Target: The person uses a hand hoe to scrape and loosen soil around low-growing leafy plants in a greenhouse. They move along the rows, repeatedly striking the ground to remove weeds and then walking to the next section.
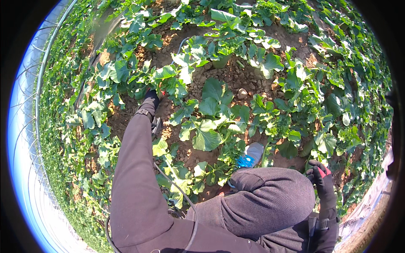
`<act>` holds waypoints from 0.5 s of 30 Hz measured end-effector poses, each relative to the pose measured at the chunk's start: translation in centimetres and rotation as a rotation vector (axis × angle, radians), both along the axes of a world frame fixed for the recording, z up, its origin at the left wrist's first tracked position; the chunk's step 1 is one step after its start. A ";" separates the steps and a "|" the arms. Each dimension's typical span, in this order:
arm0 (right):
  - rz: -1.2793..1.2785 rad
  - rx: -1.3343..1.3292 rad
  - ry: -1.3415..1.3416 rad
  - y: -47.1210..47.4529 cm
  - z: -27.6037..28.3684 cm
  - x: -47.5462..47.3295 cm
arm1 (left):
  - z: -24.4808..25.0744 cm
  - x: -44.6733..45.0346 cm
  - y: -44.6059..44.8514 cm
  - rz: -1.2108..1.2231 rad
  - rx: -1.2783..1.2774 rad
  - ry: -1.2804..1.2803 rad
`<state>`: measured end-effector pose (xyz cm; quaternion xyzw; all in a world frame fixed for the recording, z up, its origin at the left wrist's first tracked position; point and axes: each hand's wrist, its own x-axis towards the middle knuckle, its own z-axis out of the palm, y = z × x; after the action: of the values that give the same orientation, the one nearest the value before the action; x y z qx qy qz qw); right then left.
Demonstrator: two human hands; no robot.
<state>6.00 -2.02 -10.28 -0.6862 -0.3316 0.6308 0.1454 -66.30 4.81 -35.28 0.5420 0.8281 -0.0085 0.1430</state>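
Note:
My left hand [153, 95], in a dark glove with red on it, reaches down among leafy green plants [165, 72]. Leaves cover its fingers, so what it touches is hidden. To the right, beside my bent knee, my right hand [319, 175] wears a dark glove with a red patch. Its fingers are curled near the leaves, and whether they hold anything cannot be told. Broad leaves [207, 136] spread over the brown soil [202, 77] between my arms.
My shoe [254, 153] with blue laces stands among the plants. A cable [177, 186] crosses below my left arm. A thin hose [182, 44] lies on the soil ahead. A metal frame with sheeting [39, 76] runs along the left; pale sheeting [364, 205] lies at the lower right.

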 end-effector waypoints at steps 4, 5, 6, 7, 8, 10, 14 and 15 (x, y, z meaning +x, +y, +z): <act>-0.058 0.034 0.028 -1.1 1.1 1.0 | 1.1 -1.3 0.0 -0.129 -0.189 0.091; -0.075 0.040 0.038 -1.6 1.3 1.2 | 1.3 -1.7 -0.4 -0.184 -0.212 0.105; -0.096 0.046 0.041 -2.0 1.6 1.5 | 1.3 -2.2 -1.0 -0.154 -0.243 0.098; -0.089 0.070 0.048 -2.5 1.9 1.8 | 1.3 -2.6 -1.4 -0.105 -0.277 0.086; -0.106 0.080 0.040 -2.9 2.3 2.0 | 1.4 -3.1 -2.1 0.101 -0.334 0.053; -0.108 0.099 0.033 -3.7 2.8 2.4 | 1.4 -3.2 -3.2 0.230 -0.134 0.017; -0.102 0.155 0.013 -5.0 4.1 3.0 | 5.0 -2.9 -5.0 0.065 -0.115 -0.079; -0.133 0.139 0.019 -5.2 4.4 3.2 | 6.8 -2.8 -5.1 0.014 -0.165 -0.105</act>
<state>9.20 -7.22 -5.89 -0.6889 -0.3270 0.6018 0.2376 -69.13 -0.32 -28.46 0.5222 0.8198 -0.0471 0.2302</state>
